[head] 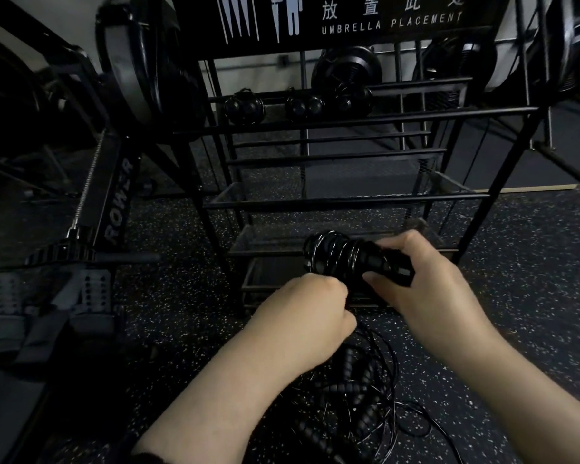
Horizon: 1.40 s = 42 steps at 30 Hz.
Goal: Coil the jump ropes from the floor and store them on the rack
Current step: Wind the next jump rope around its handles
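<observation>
Right hand (426,289) clamps the ribbed handles of the coiled jump rope (342,257) before the rack (345,202), left hand (310,313) pinches its thin, light, springy cord, so grip the stiff handles.

My right hand (426,289) sits at centre right of the frame, fingers and thumb curled in a grip. My left hand (302,313), lower centre, is a closed fist, pinching. Both forearms are bare.
</observation>
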Each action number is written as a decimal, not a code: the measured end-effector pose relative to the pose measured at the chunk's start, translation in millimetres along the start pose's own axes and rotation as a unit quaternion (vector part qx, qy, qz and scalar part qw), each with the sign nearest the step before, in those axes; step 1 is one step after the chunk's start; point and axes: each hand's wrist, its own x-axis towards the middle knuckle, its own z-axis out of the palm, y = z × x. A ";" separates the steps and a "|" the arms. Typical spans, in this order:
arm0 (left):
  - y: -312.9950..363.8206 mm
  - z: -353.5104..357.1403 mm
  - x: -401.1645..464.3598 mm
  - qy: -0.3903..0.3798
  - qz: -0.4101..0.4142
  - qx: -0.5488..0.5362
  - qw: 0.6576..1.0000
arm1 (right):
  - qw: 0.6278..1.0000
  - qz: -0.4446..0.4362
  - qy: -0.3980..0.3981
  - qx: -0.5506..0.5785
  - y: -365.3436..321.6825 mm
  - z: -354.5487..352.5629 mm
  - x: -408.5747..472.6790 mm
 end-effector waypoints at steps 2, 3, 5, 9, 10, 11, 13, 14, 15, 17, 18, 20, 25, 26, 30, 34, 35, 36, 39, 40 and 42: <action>1.9 -12.4 -3.5 -0.026 0.045 0.033 0.998 | 0.998 -0.011 -0.035 -0.042 2.8 1.5 1.0; 2.0 -19.7 -5.2 -0.035 0.064 0.043 0.996 | 0.997 -0.017 -0.062 -0.053 4.7 1.7 1.9; -2.8 -35.3 -7.8 -0.031 0.093 0.029 0.995 | 0.990 -0.038 -0.128 -0.037 8.9 1.6 3.2; -28.1 -54.0 -11.7 0.001 0.108 -0.080 0.991 | 0.967 -0.066 -0.240 0.059 0.2 -3.2 -3.4; -34.1 -55.4 -11.7 0.010 0.106 -0.127 0.986 | 0.960 -0.065 -0.256 0.092 -4.0 -4.3 -5.8; -39.2 -54.9 -10.8 0.014 0.104 -0.182 0.978 | 0.955 -0.065 -0.263 0.123 -7.7 -5.0 -7.6; -45.7 -51.1 -10.0 0.022 0.110 -0.283 0.953 | 0.948 -0.060 -0.262 0.173 -12.9 -6.8 -10.1; -48.0 -49.6 -10.1 0.021 0.113 -0.321 0.940 | 0.942 -0.053 -0.264 0.199 -14.2 -8.1 -10.8; -49.0 -49.0 -10.0 0.021 0.118 -0.357 0.926 | 0.935 -0.048 -0.271 0.223 -14.5 -9.4 -11.2; -53.9 -44.3 -5.0 0.005 0.116 -0.408 0.906 | 0.910 -0.036 -0.298 0.285 -13.9 -10.2 -12.4; -54.1 -42.5 -1.3 -0.002 0.106 -0.415 0.904 | 0.891 -0.020 -0.309 0.332 -13.1 -9.6 -13.8; -64.6 -27.3 5.7 -0.006 0.065 -0.422 0.904 | 0.843 0.017 -0.301 0.445 -14.2 -7.6 -16.3; -50.4 16.0 3.8 0.014 -0.070 -0.524 0.849 | 0.811 0.044 -0.176 0.556 -29.0 -10.7 -13.7; -35.8 18.1 2.1 0.015 -0.062 -0.532 0.845 | 0.815 0.053 -0.146 0.558 -31.7 -11.1 -12.1; -2.0 22.2 10.6 -0.001 -0.038 -0.553 0.832 | 0.809 0.074 -0.063 0.579 -24.4 -9.5 -5.0; 4.4 27.5 12.0 -0.029 -0.046 -0.491 0.870 | 0.832 0.081 0.017 0.548 -15.9 -11.4 0.4; 6.8 26.9 11.0 -0.031 -0.038 -0.461 0.886 | 0.848 0.081 0.032 0.524 -13.8 -11.7 1.2; 7.6 25.7 10.4 -0.029 -0.028 -0.428 0.903 | 0.871 0.082 0.049 0.481 -12.1 -12.2 1.5; 9.7 17.0 6.8 -0.016 -0.004 -0.279 0.960 | 0.958 0.066 0.096 0.262 -3.6 -12.9 3.4; 9.7 13.8 5.0 -0.015 0.003 -0.215 0.977 | 0.970 0.055 0.098 0.214 -2.1 -13.0 3.4; 9.7 4.0 -0.8 -0.023 0.007 -0.108 0.994 | 0.984 0.032 0.091 0.148 1.1 -12.7 4.5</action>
